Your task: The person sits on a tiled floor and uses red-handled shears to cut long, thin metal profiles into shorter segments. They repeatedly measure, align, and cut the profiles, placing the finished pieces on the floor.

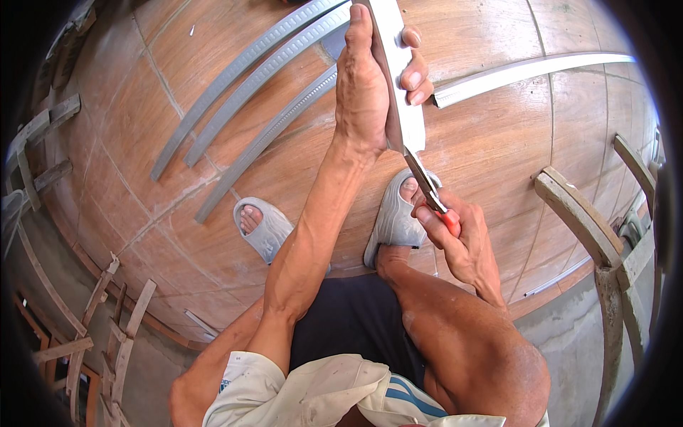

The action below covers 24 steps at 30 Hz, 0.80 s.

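Observation:
My left hand (363, 99) is wrapped round a long, thin metal profile (409, 124), thumb on one side and fingertips curled over the other. The profile runs up past the top edge, and its near end points toward me. At that near end, the blades of a pair of metal snips (427, 186) meet the metal. Whether the blades are fully closed on it cannot be made out. My right hand (466, 238) is closed round the snips' red handles, which its fingers mostly hide.
Several ribbed grey metal channels (249, 89) lie on the tiled floor (491, 149) ahead and to the left. Another bright profile (526, 77) lies at the far right. Wooden trestles (583, 217) stand right, and wooden frames (117, 341) left. My sandalled feet (260, 224) are below my hands.

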### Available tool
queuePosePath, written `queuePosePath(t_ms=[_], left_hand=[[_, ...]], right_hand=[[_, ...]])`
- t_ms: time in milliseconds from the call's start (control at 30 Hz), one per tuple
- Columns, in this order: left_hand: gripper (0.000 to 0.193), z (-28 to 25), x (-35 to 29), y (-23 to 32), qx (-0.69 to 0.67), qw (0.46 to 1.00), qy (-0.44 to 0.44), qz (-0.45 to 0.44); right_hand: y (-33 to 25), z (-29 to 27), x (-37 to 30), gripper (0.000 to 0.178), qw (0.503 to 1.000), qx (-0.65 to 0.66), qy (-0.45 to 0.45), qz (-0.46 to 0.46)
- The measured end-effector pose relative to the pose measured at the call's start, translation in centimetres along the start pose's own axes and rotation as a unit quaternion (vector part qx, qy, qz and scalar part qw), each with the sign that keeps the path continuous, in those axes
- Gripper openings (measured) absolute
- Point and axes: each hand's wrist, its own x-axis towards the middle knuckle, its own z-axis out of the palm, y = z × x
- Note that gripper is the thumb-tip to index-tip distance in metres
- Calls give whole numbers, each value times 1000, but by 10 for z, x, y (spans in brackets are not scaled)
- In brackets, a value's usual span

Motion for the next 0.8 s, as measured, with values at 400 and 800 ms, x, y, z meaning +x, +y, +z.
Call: queuePosePath(t_ms=[400, 800], left_hand=[[60, -5, 4, 2, 41, 999, -9, -29], [50, -8, 7, 0, 36, 999, -20, -24]], right_hand=[[8, 2, 4, 25, 999, 38, -13, -17], [5, 1, 5, 27, 999, 28, -18, 13]])
